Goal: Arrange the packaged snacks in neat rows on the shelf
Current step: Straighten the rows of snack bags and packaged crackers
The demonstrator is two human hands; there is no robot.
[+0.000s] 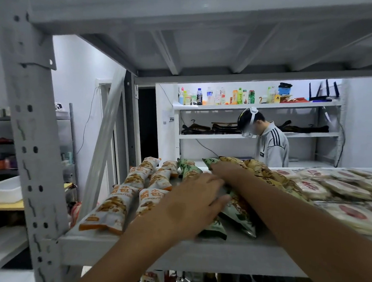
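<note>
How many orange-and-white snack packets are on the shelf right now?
6 orange-and-white packets, two columns at the left end of the shelf: front-left, front-right, middle-left, middle-right, back-left, back-right. The left hand may hide others.

Bare shelf front [261, 252] below green packets [239, 214]

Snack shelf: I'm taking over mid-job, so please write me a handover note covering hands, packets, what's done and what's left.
Left hand: open, lying flat on the green packets mid-shelf.
Right hand: farther back, where green meets the yellow packets; too blurred to tell its grip.
Done: orange packets lie in two rows at the left end of the shelf; round cakes lie in overlapping rows on the right.
Left: the green and yellow ones overlap askew in the middle; straighten them into rows.
</note>
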